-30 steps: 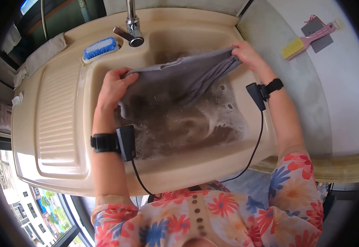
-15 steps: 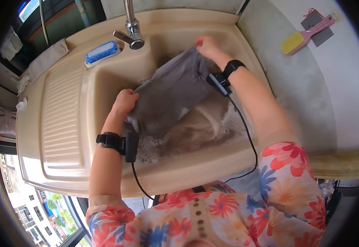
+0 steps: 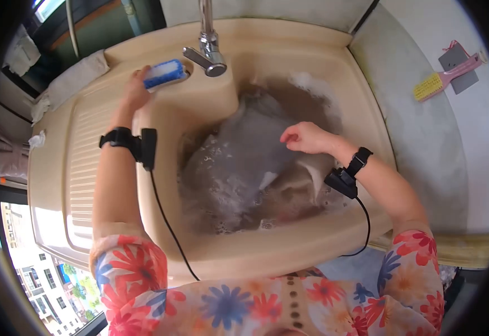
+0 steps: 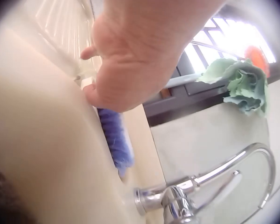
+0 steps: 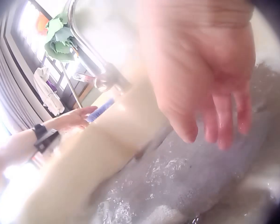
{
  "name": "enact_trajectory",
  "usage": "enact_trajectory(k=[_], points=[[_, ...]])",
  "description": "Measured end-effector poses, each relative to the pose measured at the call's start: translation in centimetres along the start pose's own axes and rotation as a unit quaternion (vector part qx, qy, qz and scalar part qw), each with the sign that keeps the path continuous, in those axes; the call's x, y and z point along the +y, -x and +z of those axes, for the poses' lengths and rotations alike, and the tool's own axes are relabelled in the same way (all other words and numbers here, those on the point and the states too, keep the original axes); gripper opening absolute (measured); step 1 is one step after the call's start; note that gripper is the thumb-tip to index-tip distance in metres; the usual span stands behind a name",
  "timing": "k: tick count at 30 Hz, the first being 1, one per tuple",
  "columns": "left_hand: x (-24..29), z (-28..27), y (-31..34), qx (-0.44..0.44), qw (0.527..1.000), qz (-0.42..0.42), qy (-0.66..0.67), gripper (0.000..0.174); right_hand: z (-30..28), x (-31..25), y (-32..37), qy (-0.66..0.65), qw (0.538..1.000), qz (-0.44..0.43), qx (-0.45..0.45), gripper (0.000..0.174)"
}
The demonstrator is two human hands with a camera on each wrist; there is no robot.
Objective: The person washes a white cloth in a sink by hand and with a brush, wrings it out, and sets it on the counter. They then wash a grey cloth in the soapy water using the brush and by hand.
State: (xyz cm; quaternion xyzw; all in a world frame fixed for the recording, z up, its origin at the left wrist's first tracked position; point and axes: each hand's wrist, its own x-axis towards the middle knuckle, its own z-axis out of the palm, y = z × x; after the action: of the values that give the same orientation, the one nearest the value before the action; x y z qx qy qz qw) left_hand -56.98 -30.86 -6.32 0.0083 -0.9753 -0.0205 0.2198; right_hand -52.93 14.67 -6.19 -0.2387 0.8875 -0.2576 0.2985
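My left hand (image 3: pixel 137 91) reaches over the back ledge of the sink, its fingers right at the near end of a blue-and-white scrub brush (image 3: pixel 165 73). In the left wrist view the brush's blue bristles (image 4: pixel 115 137) extend beyond the hand, whose thumb and fingers stand apart. My right hand (image 3: pixel 307 138) hovers above the water with loosely bent fingers and holds nothing. Under it, the grey cloth (image 3: pixel 250 134) lies spread and partly sunk in the cloudy, sudsy water of the basin. A paler piece of cloth (image 3: pixel 313 176) shows beside it.
The chrome faucet (image 3: pixel 210 53) rises behind the basin, close to the brush. A ribbed drainboard (image 3: pixel 85 162) spans the left side, with a folded rag (image 3: pixel 79 75) at its back edge. A pink-handled brush (image 3: pixel 449 75) lies on the right ledge.
Both hands have let go of the grey cloth, which was held up and now lies in the water. My left hand has moved up-left to the blue brush; my right hand has drawn back over the basin.
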Motion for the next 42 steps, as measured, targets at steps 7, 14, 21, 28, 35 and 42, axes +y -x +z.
enact_trajectory(k=[7,14,21,28,35,42], points=[[0.1,-5.5,-0.3,-0.207,0.952,-0.166,0.151,0.058,-0.2,-3.7,-0.1,-0.159,0.986,0.034,-0.025,0.027],[1.9,-9.4,3.4,-0.091,0.903,-0.296,0.297,0.048,1.6,-8.1,-1.8,-0.325,0.942,-0.021,-0.083,0.042],[16.6,-12.0,13.6,-0.169,0.729,-0.319,0.581,0.032,5.4,-13.2,-2.0,-0.579,0.803,-0.077,-0.12,0.055],[15.7,-7.2,15.1,-0.326,0.856,-0.167,0.365,0.056,5.8,-8.7,-2.0,-0.299,0.944,-0.078,0.116,0.069],[16.0,-2.2,16.4,-0.579,0.805,-0.091,0.091,0.065,11.6,-9.5,1.5,0.057,0.996,-0.053,0.049,0.055],[17.1,-3.4,16.2,-0.412,0.659,-0.438,0.452,0.071,11.3,-7.5,1.9,0.119,0.992,-0.013,0.028,0.049]])
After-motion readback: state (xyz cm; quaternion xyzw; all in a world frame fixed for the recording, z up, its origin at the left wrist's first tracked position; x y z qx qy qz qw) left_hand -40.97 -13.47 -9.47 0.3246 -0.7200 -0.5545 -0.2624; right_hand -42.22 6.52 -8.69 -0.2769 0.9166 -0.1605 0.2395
